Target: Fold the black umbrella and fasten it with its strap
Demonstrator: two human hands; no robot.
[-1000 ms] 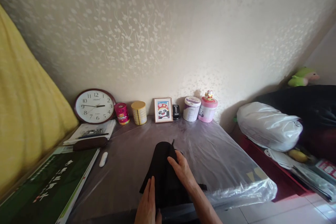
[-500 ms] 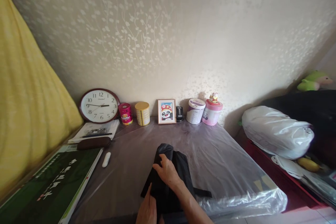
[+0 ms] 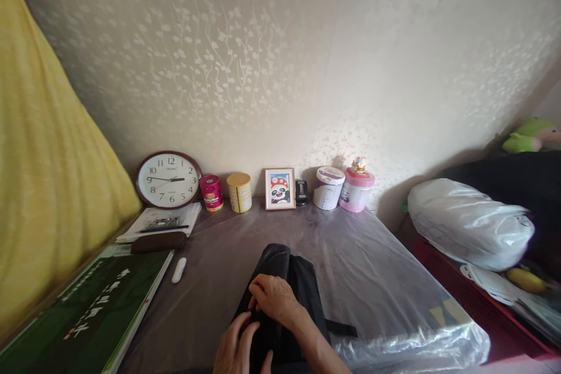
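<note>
A black folded fabric item [image 3: 302, 286] with pleat-like panels lies near the front of the plastic-covered table. It resembles a collapsed umbrella, but I cannot be sure of its kind. A black strap [image 3: 342, 328] sticks out from its right side. My right hand [image 3: 276, 299] reaches across the top, its bent fingers pinching the fabric near the left side. Lower down, my left hand [image 3: 236, 347] curls its fingers and thumb around the near left part. The fabric's near end is partly hidden by my hands and the frame's bottom edge.
Along the wall stand a clock [image 3: 169, 180], a pink tin [image 3: 211, 194], a yellow tin [image 3: 239, 194], a panda picture frame [image 3: 280, 189] and two tubs [image 3: 328, 188]. A green book [image 3: 87, 310] and white stick-like object [image 3: 179, 270] lie left. A white bag [image 3: 471, 222] sits right.
My right hand has drawn back toward me and left, its fingers now bent into a pinch. My left hand has shifted left, with its fingers curled. The view has tilted slightly.
</note>
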